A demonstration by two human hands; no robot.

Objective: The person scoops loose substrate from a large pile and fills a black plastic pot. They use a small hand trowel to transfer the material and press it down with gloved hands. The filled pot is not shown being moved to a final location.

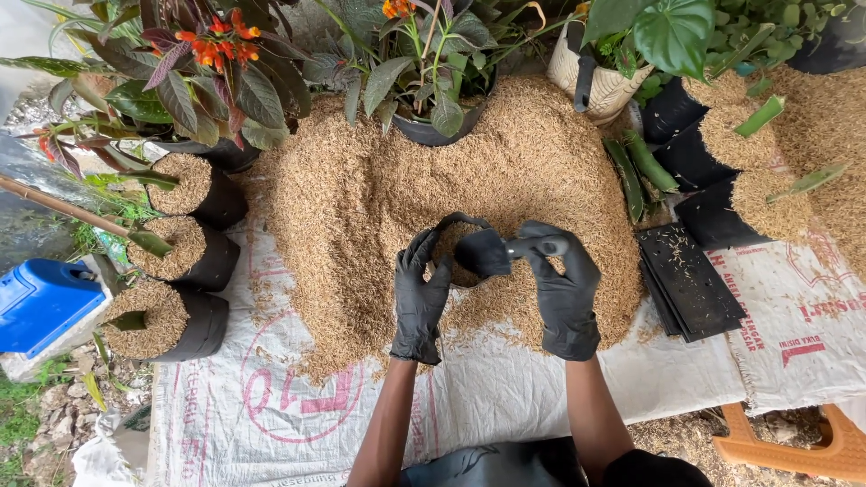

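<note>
Two gloved hands at bag (pixel 456 236): left hand (pixel 420 298) grip pinches rim; right hand (pixel 561 290) grip wraps scoop (pixel 492 251), blade pointing left into mouth, husk pile (pixel 541 162) beyond.

Each hand, left (pixel 421 302) and right (pixel 566 293), wears a black glove (glossy, wrist-length), forearms bare.

Black grow bag (pixel 448 236), half-filled, upright on husks (pixel 361 198); black trowel (pixel 487 252)

Even, soft daylight, bright overall; no hard shadows, only faint ones just under the hands (pixel 492 289). Sharp focus around them. Wide-angle bending toward the edges far out from the hands. Upper left corner blown out white. Black gloves lose detail, slight sheen.
</note>
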